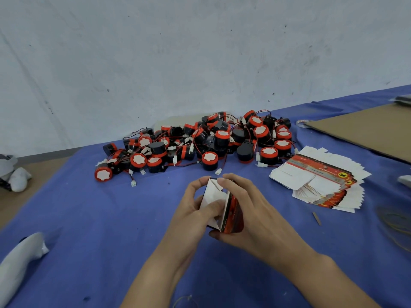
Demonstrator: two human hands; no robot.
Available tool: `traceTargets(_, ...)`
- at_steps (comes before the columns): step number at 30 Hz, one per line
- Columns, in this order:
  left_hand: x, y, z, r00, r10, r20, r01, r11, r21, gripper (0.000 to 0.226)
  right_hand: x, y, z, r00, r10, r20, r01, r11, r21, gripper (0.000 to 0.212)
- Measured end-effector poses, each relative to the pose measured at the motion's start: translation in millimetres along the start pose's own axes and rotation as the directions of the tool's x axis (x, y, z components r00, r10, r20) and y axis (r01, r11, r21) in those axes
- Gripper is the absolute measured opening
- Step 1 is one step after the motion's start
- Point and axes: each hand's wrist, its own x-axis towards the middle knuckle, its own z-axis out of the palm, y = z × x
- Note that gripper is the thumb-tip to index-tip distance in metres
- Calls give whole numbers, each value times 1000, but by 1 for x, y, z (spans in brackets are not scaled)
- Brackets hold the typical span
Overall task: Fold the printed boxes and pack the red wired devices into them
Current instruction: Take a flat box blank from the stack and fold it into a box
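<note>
**Box held between both hands above the desk's near middle**

The printed box (222,205) sits between the two hands, white flaps facing up. The left hand (195,210) curls round its left side, thumb pressing a flap; the right hand (251,216) wraps the red printed side, fingertips on the top edge. Both forearms reach in from the near edge. The red wired devices (200,143) lie heaped toward the far edge (flat boxes (320,181) fanned at right).
</note>
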Motion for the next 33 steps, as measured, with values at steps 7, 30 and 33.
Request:
traceTargets(7, 2, 0, -3, 994, -66, 82, 68, 997, -23, 49, -2, 3, 1, 997, -75, -7, 74, 993, -93, 98)
traceTargets(30, -3, 7, 1, 999, 8, 45, -9, 1000, 23, 45, 1, 18, -16, 981, 122, 149, -102, 986, -132, 114)
traceTargets(33, -3, 8, 0, 998, -28, 58, 31, 998, -56, 52, 1, 20, -20, 974, 143, 176, -123, 985, -122, 114)
